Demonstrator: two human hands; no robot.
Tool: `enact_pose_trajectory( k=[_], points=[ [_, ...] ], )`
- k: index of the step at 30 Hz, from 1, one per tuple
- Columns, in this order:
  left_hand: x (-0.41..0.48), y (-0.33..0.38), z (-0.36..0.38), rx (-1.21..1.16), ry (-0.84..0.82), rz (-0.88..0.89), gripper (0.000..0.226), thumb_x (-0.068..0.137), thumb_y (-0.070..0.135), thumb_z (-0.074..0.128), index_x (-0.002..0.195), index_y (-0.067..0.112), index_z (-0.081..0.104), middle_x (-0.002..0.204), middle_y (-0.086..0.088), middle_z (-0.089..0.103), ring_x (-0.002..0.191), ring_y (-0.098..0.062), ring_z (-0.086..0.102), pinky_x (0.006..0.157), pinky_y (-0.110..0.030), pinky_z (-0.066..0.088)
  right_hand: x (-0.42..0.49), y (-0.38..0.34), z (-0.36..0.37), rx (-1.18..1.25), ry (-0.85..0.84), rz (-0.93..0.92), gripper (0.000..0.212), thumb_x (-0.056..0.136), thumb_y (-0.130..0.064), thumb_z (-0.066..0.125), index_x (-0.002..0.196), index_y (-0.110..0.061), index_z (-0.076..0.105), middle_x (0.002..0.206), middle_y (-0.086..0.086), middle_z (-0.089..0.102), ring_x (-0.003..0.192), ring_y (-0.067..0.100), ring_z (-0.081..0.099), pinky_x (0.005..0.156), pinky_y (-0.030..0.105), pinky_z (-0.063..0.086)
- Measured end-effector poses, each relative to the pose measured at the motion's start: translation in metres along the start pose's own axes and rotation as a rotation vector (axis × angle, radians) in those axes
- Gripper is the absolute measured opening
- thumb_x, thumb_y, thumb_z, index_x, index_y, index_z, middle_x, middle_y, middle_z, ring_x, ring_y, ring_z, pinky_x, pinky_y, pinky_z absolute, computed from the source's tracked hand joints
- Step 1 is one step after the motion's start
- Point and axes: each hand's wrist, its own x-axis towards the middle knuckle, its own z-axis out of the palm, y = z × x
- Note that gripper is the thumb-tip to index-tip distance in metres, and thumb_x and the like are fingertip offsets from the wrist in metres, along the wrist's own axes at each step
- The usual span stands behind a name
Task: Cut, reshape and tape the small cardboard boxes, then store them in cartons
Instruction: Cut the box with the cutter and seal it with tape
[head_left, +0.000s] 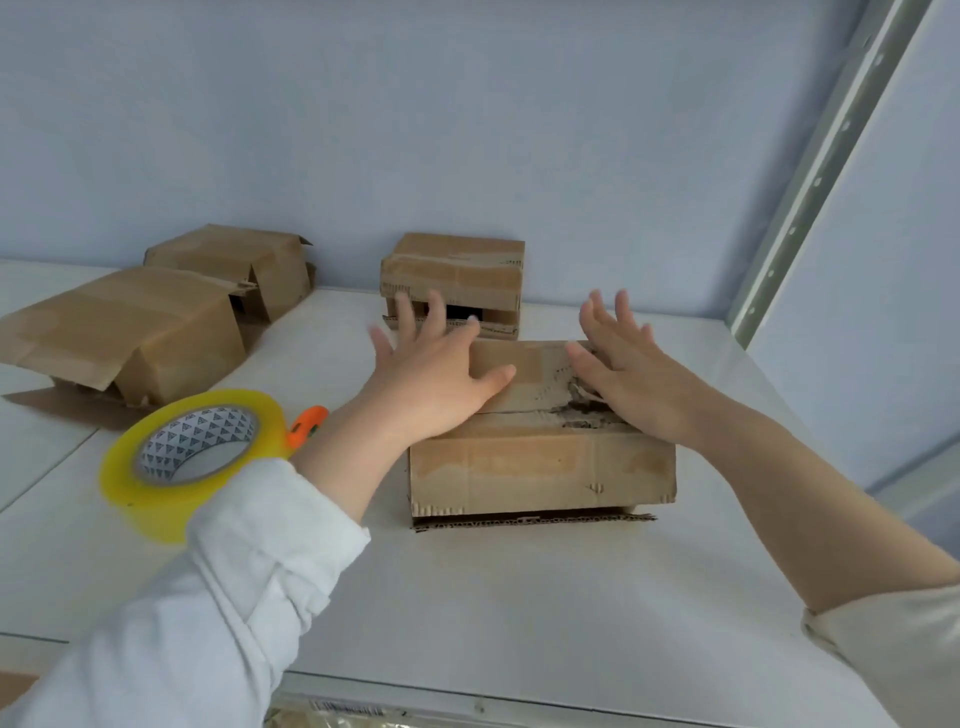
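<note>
From the head camera we count four small cardboard boxes on the white shelf (519, 597). The nearest box (540, 467) stands in the middle, the second box (457, 275) just behind it. The third box (239, 254) and the fourth box (130, 322) are at the left. One yellow tape roll (156, 493) and one orange cutter (307, 423) lie by the left forearm, and the print on the core is unreadable. Our left hand (436, 379) and right hand (628, 379) rest flat on the nearest box, fingers spread, gripping nothing. Its top seam is torn and dark.

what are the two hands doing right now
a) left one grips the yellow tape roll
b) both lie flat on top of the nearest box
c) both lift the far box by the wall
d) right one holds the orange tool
b: the left hand and the right hand lie with straight fingers on top of the nearest box, and neither holds the tape roll.
</note>
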Motion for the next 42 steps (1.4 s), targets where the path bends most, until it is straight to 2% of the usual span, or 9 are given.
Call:
enact_pose_trajectory(
  k=[6,13,18,21,25,28,32,35,42],
  points=[
    [0.005,0.021,0.02,0.137,-0.038,0.125,0.052,0.101,0.037,0.01,0.15,0.023,-0.003,0.157,-0.004,-0.009,0.144,-0.021,-0.012,0.116,-0.046,-0.009,0.011,-0.013,0.019,-0.288,-0.129,-0.047,0.057,0.101,-0.04,0.008,0.149,-0.015,-0.01,0.157,-0.002,-0.017,0.142,0.01,-0.021,0.116,0.031,-0.011],
    [0.006,0.019,0.021,-0.014,0.119,0.071,0.044,0.103,0.027,0.019,0.144,0.02,0.03,0.155,-0.003,0.021,0.144,-0.023,0.013,0.116,-0.039,0.006,0.018,-0.005,0.02,-0.342,-0.141,-0.039,0.058,0.101,-0.038,0.009,0.149,-0.012,-0.013,0.157,0.0,-0.018,0.141,0.013,-0.023,0.117,0.032,-0.01],
    [-0.009,0.004,0.0,-0.452,0.365,0.038,0.036,0.1,0.035,0.034,0.131,0.026,0.05,0.139,0.009,0.046,0.125,-0.011,0.043,0.099,-0.024,0.032,-0.002,-0.007,0.005,0.044,0.159,-0.102,0.057,0.099,-0.041,0.02,0.15,-0.017,0.012,0.158,-0.005,-0.001,0.142,0.007,-0.018,0.114,0.028,-0.01],
    [-0.015,-0.031,0.001,-0.591,0.228,-0.009,0.042,0.097,0.042,0.04,0.136,0.027,0.044,0.144,0.009,0.04,0.133,-0.009,0.034,0.101,-0.021,0.025,-0.038,-0.024,0.008,0.19,0.38,-0.004,0.064,0.09,-0.055,0.025,0.146,-0.025,0.03,0.156,-0.011,0.017,0.144,0.004,-0.007,0.114,0.026,0.0],
    [-0.022,-0.051,0.016,-0.812,0.083,0.027,0.044,0.096,0.037,0.045,0.138,0.026,0.041,0.14,0.005,0.043,0.125,-0.006,0.041,0.098,-0.018,0.028,-0.058,-0.048,0.044,-0.122,0.282,0.152,0.079,0.08,-0.068,-0.001,0.139,-0.035,0.039,0.142,-0.004,0.036,0.145,0.029,0.005,0.117,0.046,-0.002],
    [-0.035,-0.06,0.023,-0.743,0.129,0.025,0.042,0.093,0.043,0.045,0.134,0.031,0.041,0.13,0.004,0.046,0.113,-0.009,0.049,0.097,-0.025,0.037,-0.035,-0.047,0.054,-0.261,0.243,0.23,0.052,0.094,-0.052,0.008,0.142,-0.047,0.027,0.157,-0.011,0.012,0.144,0.025,-0.016,0.112,0.057,-0.011],
    [-0.076,-0.066,0.027,-0.704,0.226,0.027,0.042,0.09,0.047,0.045,0.129,0.034,0.042,0.12,0.002,0.043,0.105,-0.011,0.052,0.09,-0.02,0.04,-0.007,-0.035,0.035,0.097,0.116,0.067,0.034,0.099,-0.041,0.029,0.129,-0.049,0.043,0.155,-0.016,0.012,0.143,0.014,-0.018,0.113,0.048,-0.01],
    [-0.107,-0.069,0.024,-0.671,0.178,0.152,0.043,0.091,0.049,0.041,0.132,0.04,0.034,0.117,0.01,0.039,0.095,0.002,0.05,0.077,0.002,0.027,0.005,-0.037,0.024,0.106,0.102,0.077,0.033,0.096,-0.036,0.042,0.129,-0.04,0.049,0.155,-0.013,0.018,0.144,0.011,-0.011,0.118,0.037,0.004],
    [-0.093,-0.085,0.015,-0.527,0.288,0.312,0.04,0.092,0.048,0.038,0.13,0.035,0.043,0.124,0.017,0.044,0.11,0.001,0.047,0.09,-0.001,0.019,-0.026,-0.076,0.033,-0.03,0.146,0.235,0.045,0.096,-0.041,0.039,0.141,-0.038,0.035,0.156,-0.012,0.012,0.145,0.013,-0.002,0.115,0.032,0.004]
  ],
)
